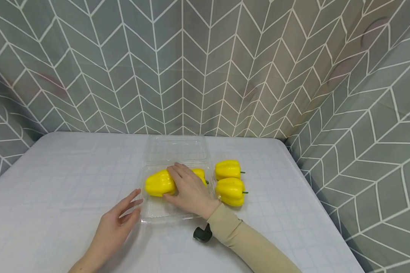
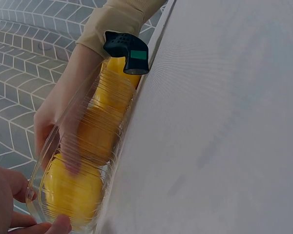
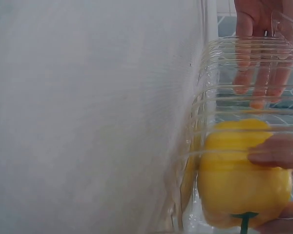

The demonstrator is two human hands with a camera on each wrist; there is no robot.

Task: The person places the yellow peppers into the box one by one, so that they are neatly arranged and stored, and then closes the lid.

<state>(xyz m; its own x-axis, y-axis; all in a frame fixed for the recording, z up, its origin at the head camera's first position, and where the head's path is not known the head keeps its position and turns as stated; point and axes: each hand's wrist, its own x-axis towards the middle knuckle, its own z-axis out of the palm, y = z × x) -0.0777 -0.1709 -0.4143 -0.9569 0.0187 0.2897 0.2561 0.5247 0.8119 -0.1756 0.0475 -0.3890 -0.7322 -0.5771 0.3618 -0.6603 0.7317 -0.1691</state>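
- Head view showed a clear plastic box [image 1: 157, 216] lying open on the table [image 1: 54, 182], its lid [image 1: 177, 148] folded back flat toward the wall.
- Two yellow peppers lay on their sides in the box tray: the left pepper [image 1: 158, 183] in plain sight, the second pepper [image 1: 201, 175] mostly hidden behind the right hand.
- The right hand [image 1: 189, 189] lay palm down over the two, fingers spread and lightly bent across the left pepper's right end; a firm grip could not be told from this view.
- The right wrist view showed fingertips [image 3: 273, 156] pressed on a pepper [image 3: 244, 180] through the ribbed box wall [image 3: 205, 122], its green stem pointing down.
- The left hand [image 1: 117, 223] sat at the tray's near-left corner, fingers straight and relaxed, holding nothing, tips touching or just beside the rim.
- The left wrist view showed the box [image 2: 112, 146] edge-on, with a pepper [image 2: 73, 190] inside and the other hand [image 2: 53, 112] over it.
- Two more peppers lay on the table just right of the box: the far pepper [image 1: 227, 169] and the near pepper [image 1: 231, 191], touching each other, stems to the right.
- A beige sleeve [image 1: 246, 239] covered the right forearm, with a black wrist device [image 1: 202, 233] at the cuff.
- A grey chevron curtain [image 1: 205, 64] hung behind and to the right of the table.
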